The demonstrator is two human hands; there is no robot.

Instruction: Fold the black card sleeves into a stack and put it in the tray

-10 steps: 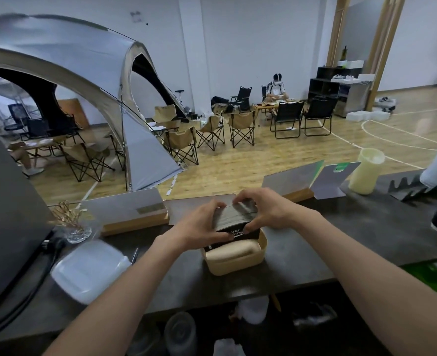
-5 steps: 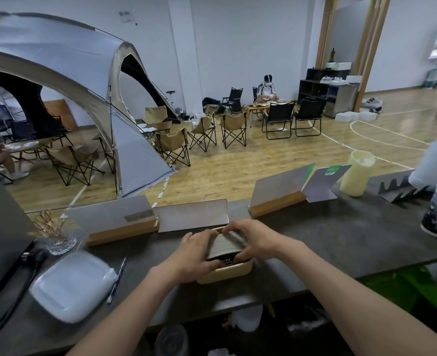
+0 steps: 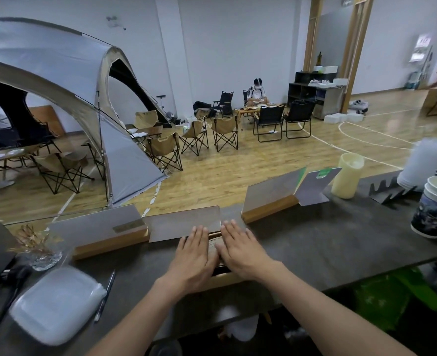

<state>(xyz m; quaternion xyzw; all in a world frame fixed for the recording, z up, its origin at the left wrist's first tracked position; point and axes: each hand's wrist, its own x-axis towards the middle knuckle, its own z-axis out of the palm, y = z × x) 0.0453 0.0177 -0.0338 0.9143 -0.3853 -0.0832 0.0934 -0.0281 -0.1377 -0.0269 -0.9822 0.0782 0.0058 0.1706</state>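
The stack of black card sleeves (image 3: 215,244) lies in the small beige tray (image 3: 227,278) on the dark counter, almost wholly covered by my hands. My left hand (image 3: 193,258) lies flat on the stack's left half with straight fingers. My right hand (image 3: 240,249) lies flat on its right half, fingers straight and spread a little. Only a thin dark strip of the sleeves shows between the two hands, and a bit of the tray's front rim shows below them.
Sign holders on wooden bases (image 3: 104,237) (image 3: 271,204) stand just behind the tray. A white plastic lidded box (image 3: 55,304) and a pen (image 3: 105,295) lie at the left. A glass with sticks (image 3: 41,250), a cream cup (image 3: 347,176) and stacked paper cups (image 3: 435,209) stand on the counter.
Both hands gripped the stack's ends and lowered it into the tray. Now the fingers have let go and straightened, lying flat on top of the stack.
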